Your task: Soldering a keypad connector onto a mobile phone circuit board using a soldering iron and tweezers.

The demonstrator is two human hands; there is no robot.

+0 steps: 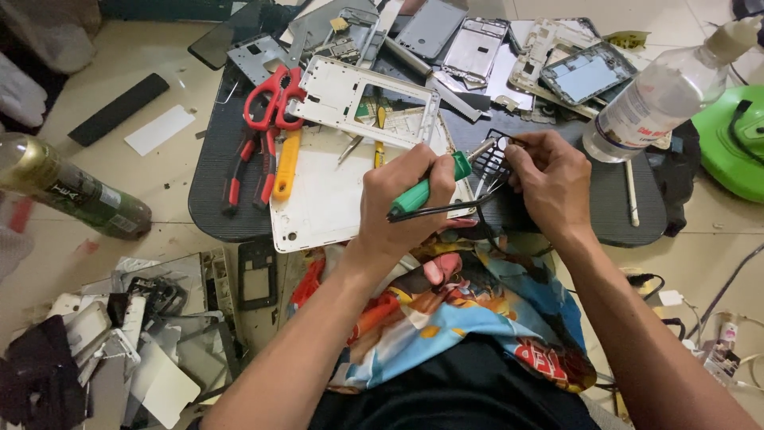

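At the centre of the frame my left hand (410, 199) wraps its fingers tight around a green-handled screwdriver (430, 185) and thin black metal tweezers (434, 211). Just to its right, my right hand (549, 179) pinches a small black perforated frame part (493, 155) above the dark grey oval tray (215, 159).

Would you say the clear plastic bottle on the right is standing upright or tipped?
Tipped: the clear plastic bottle leans, its cap pointing to the upper right.

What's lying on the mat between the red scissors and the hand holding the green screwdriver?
In the head view, an orange-handled tool and a white device back panel lie between the red scissors and the left hand gripping the green screwdriver.
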